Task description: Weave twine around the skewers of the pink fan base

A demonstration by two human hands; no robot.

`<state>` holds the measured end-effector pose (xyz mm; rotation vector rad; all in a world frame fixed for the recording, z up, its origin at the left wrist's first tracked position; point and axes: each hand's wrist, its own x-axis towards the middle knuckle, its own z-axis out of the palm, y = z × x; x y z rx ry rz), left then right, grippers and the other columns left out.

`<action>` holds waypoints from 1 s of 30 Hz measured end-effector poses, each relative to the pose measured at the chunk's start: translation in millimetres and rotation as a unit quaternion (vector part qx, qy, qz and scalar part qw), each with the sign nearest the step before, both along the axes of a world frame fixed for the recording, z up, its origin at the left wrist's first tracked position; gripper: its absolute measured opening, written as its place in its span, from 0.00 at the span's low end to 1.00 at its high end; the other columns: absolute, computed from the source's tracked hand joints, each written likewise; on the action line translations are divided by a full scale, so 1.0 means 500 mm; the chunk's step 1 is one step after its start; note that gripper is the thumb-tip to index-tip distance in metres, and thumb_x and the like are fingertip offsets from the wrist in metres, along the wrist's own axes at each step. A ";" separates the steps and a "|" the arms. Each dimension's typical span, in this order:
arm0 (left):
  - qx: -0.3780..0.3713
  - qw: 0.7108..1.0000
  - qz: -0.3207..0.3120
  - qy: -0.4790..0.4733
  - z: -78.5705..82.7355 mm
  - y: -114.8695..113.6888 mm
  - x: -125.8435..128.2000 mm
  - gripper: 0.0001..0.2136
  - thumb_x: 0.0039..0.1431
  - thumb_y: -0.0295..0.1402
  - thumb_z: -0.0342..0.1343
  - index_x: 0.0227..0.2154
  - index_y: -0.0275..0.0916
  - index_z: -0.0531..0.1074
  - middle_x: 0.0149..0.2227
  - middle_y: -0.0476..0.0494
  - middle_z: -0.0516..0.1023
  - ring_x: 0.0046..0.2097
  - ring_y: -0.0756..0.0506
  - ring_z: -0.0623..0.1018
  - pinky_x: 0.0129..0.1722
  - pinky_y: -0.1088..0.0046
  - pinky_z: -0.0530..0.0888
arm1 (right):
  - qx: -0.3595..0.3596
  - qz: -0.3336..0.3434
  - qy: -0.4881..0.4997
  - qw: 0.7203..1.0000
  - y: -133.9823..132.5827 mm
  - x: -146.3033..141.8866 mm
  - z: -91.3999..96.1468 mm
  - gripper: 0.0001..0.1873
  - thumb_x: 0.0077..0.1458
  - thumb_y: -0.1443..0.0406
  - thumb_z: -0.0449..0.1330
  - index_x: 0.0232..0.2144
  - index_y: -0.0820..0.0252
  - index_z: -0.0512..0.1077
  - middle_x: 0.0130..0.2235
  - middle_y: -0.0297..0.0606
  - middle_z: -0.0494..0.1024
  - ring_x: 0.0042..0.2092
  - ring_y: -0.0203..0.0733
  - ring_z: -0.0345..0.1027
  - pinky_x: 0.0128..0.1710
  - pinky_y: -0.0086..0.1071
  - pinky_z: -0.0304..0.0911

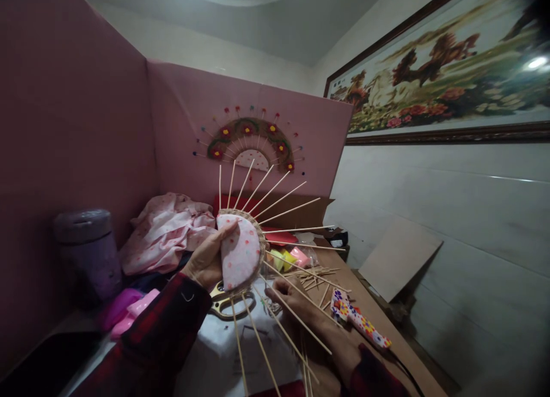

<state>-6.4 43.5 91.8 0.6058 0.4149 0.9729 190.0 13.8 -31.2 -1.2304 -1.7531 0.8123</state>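
Observation:
My left hand (208,256) is closed on a half-round piece (240,251) covered in white cloth with pink dots, the thumb lying on its face. A woven brown band (260,236) edges its curve, and several thin wooden sticks (281,201) fan out from it. My right hand (294,299) is closed among the lower sticks, just below the woven edge. Its fingertips are pinched together, and what they hold is too small to tell. Gold-handled scissors (227,311) lie beneath the half-round piece, partly covered.
A finished-looking floral fan (251,134) is pinned to the pink board (180,110) behind. Pink cloth (169,228) and a lidded cup (88,254) stand left. Loose sticks (315,276) and a flower-patterned glue gun (361,319) with a cord lie right, on brown cardboard (387,351).

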 end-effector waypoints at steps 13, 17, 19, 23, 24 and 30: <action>-0.025 0.998 -0.049 -0.020 0.006 -0.018 0.011 0.14 0.54 0.24 0.48 0.44 0.26 0.67 0.29 0.34 0.79 0.34 0.40 0.79 0.38 0.62 0.75 | 0.052 -0.103 0.032 0.993 0.014 0.005 -0.005 0.21 0.51 0.52 0.52 0.17 0.61 0.59 0.19 0.29 0.57 0.23 0.31 0.50 0.23 0.26 0.46; -0.045 0.998 -0.046 0.001 0.014 -0.027 0.014 0.19 0.48 0.19 0.46 0.46 0.23 0.65 0.28 0.33 0.79 0.31 0.40 0.79 0.35 0.63 0.76 | 0.059 -0.125 0.051 0.989 0.021 0.008 -0.008 0.20 0.51 0.52 0.53 0.17 0.61 0.59 0.20 0.30 0.59 0.24 0.32 0.50 0.24 0.26 0.47; -0.039 0.999 -0.031 -0.004 0.010 -0.021 0.016 0.19 0.48 0.19 0.47 0.46 0.25 0.65 0.28 0.35 0.79 0.31 0.41 0.79 0.35 0.64 0.76 | 0.062 -0.122 0.046 0.990 0.023 0.010 -0.009 0.20 0.51 0.53 0.53 0.17 0.60 0.59 0.20 0.30 0.58 0.24 0.32 0.50 0.24 0.26 0.47; 0.002 1.000 -0.005 -0.011 -0.007 -0.004 0.016 0.15 0.48 0.22 0.50 0.41 0.29 0.69 0.29 0.36 0.79 0.32 0.40 0.79 0.37 0.62 0.76 | 0.060 -0.133 0.037 0.989 0.019 0.010 -0.001 0.20 0.50 0.53 0.53 0.16 0.60 0.58 0.19 0.30 0.57 0.24 0.32 0.50 0.24 0.27 0.47; 0.013 1.000 0.000 -0.008 -0.009 -0.001 0.014 0.14 0.49 0.22 0.51 0.40 0.29 0.69 0.29 0.36 0.79 0.32 0.40 0.79 0.37 0.62 0.76 | 0.062 -0.136 0.039 0.988 0.017 0.010 0.003 0.20 0.50 0.54 0.53 0.16 0.60 0.57 0.19 0.30 0.57 0.24 0.32 0.50 0.24 0.27 0.47; 0.045 0.997 0.061 0.000 0.000 0.008 -0.003 0.09 0.50 0.22 0.50 0.36 0.30 0.70 0.28 0.37 0.79 0.30 0.43 0.79 0.32 0.68 0.77 | 0.042 -0.093 0.186 0.977 0.011 0.017 0.028 0.17 0.46 0.57 0.57 0.16 0.61 0.58 0.19 0.28 0.55 0.22 0.29 0.46 0.22 0.26 0.44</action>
